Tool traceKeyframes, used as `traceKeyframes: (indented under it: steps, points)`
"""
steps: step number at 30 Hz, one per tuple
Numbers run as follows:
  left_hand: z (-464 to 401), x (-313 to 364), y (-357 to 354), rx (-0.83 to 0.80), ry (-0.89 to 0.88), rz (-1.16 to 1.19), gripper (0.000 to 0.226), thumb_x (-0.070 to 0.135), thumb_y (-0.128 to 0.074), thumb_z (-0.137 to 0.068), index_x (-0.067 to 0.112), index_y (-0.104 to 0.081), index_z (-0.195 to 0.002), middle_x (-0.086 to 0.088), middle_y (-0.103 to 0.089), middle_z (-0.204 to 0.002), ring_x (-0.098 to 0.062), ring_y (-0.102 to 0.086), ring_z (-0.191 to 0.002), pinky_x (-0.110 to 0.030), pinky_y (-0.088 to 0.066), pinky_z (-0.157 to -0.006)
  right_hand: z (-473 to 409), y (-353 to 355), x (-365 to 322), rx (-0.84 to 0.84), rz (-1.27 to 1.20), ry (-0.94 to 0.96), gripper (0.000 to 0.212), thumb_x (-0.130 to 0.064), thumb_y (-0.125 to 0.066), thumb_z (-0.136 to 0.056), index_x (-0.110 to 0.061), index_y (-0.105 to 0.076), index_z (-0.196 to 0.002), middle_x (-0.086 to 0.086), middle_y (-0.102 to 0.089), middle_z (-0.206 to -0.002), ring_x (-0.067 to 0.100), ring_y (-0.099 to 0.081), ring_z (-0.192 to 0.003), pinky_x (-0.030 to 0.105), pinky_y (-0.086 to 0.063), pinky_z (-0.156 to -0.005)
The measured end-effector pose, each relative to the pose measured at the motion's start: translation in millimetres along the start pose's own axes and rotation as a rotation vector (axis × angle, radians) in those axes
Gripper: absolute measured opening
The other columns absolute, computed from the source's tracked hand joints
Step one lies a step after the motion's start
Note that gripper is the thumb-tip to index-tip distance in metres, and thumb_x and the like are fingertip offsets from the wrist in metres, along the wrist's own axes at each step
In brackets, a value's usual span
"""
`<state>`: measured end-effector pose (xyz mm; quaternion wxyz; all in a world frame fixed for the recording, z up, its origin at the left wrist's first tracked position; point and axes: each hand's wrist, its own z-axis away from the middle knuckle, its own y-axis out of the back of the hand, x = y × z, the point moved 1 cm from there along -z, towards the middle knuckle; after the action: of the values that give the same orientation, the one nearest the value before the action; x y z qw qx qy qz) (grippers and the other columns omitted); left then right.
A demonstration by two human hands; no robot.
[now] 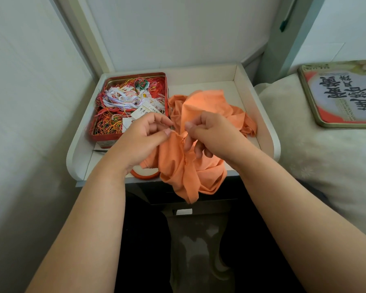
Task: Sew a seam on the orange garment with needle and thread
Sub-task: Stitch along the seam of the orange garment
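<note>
Soft, matt orange cloth garment (190, 166), creased and thin, lies on a smooth white laminate table (260, 115). A red painted metal tin (165, 85) holds tangled threads (114, 98) and paper cards (144, 111). A glossy printed metal lid (336, 96) rests on plush cream fabric (304, 155).

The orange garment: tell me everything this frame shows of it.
The orange garment is soft, thin-looking cloth, crumpled and bunched on the white tray table. Its far part lies heaped beside the red tin; its near end hangs over the table's front edge. The left hand and right hand pinch it on either side of a puckered seam. No needle can be made out.
</note>
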<state>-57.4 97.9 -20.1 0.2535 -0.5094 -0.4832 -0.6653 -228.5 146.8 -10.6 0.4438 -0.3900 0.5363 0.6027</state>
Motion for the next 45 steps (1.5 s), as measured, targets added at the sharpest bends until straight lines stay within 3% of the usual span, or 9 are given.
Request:
traceKeyframes:
  steps: [5,9,14,18,30,32,36,41,45]
  points:
    - [0,1,1,0.054,-0.020,-0.013,0.014,0.009,-0.060,-0.093,0.023,-0.062,-0.096,0.008,-0.069,-0.081,-0.005,-0.063,-0.085,-0.022,-0.046,-0.087,3,1,-1,-0.063,-0.054,-0.036,0.015,-0.019,-0.068,-0.089,-0.005,-0.064,-0.084,0.011,-0.069,-0.089,0.012,-0.065,-0.054,0.021,-0.044,-0.042]
    - [1,1,3,0.110,-0.044,-0.037,0.015,0.013,-0.061,-0.093,0.027,-0.062,-0.092,0.010,-0.070,-0.077,-0.005,-0.062,-0.084,-0.024,-0.044,-0.086,4,-2,-1,-0.155,-0.046,-0.068,0.015,-0.017,-0.068,-0.089,-0.003,-0.066,-0.087,0.011,-0.069,-0.072,0.018,-0.071,-0.064,0.022,-0.052,-0.048]
    - [0,0,2,0.157,-0.063,-0.083,0.013,0.017,-0.062,-0.093,0.030,-0.063,-0.090,0.009,-0.072,-0.077,-0.007,-0.062,-0.083,-0.027,-0.045,-0.085,3,-3,-1,-0.120,-0.109,-0.062,0.014,-0.012,-0.065,-0.090,0.002,-0.063,-0.088,0.010,-0.067,-0.073,0.020,-0.072,-0.069,0.023,-0.054,-0.051]
    - [1,3,0,0.190,-0.087,-0.101,0.013,0.017,-0.063,-0.092,0.030,-0.063,-0.090,0.011,-0.071,-0.075,-0.008,-0.062,-0.081,-0.018,-0.045,-0.079,2,-2,0,-0.108,-0.084,-0.056,0.017,-0.010,-0.065,-0.090,0.007,-0.064,-0.092,0.011,-0.067,-0.074,0.018,-0.071,-0.065,0.024,-0.057,-0.054]
    - [3,6,-12,0.220,-0.142,-0.352,0.017,0.019,-0.065,-0.091,0.035,-0.063,-0.088,0.019,-0.063,-0.094,0.006,-0.059,-0.085,-0.002,-0.037,-0.072,-3,-8,8,0.118,0.291,0.054,0.019,-0.015,-0.059,-0.091,-0.002,-0.065,-0.079,0.007,-0.069,-0.059,0.023,-0.068,-0.057,0.044,-0.059,-0.066]
    - [3,5,-15,0.239,-0.176,-0.460,0.011,0.020,-0.064,-0.091,0.030,-0.065,-0.096,0.014,-0.060,-0.101,-0.003,-0.058,-0.095,-0.008,-0.037,-0.079,-4,-10,10,0.185,0.353,0.099,0.018,-0.017,-0.058,-0.089,-0.004,-0.064,-0.078,0.006,-0.068,-0.061,0.024,-0.067,-0.062,0.046,-0.057,-0.067]
    - [2,4,-22,0.292,-0.172,-0.673,0.015,0.023,-0.060,-0.093,0.018,-0.067,-0.106,-0.001,-0.058,-0.106,-0.022,-0.057,-0.101,-0.037,-0.046,-0.084,-5,-15,13,0.286,0.452,0.178,0.020,-0.020,-0.057,-0.089,-0.006,-0.062,-0.075,0.005,-0.066,-0.065,0.025,-0.063,-0.066,0.041,-0.053,-0.065]
    - [6,10,-27,0.416,-0.226,-0.720,0.014,0.022,-0.060,-0.092,0.011,-0.066,-0.099,-0.005,-0.059,-0.100,-0.026,-0.057,-0.090,-0.033,-0.040,-0.071,-5,-20,11,0.385,0.564,0.192,0.026,-0.029,-0.055,-0.091,-0.008,-0.061,-0.078,0.006,-0.066,-0.077,0.027,-0.059,-0.076,0.034,-0.045,-0.062]
    - [7,11,-30,0.417,-0.271,-0.676,0.012,0.022,-0.063,-0.090,0.011,-0.066,-0.092,-0.003,-0.062,-0.092,-0.024,-0.059,-0.084,-0.037,-0.047,-0.069,-6,-22,14,0.390,0.482,0.162,0.028,-0.034,-0.057,-0.092,-0.010,-0.062,-0.077,0.002,-0.065,-0.076,0.022,-0.058,-0.073,0.033,-0.044,-0.062]
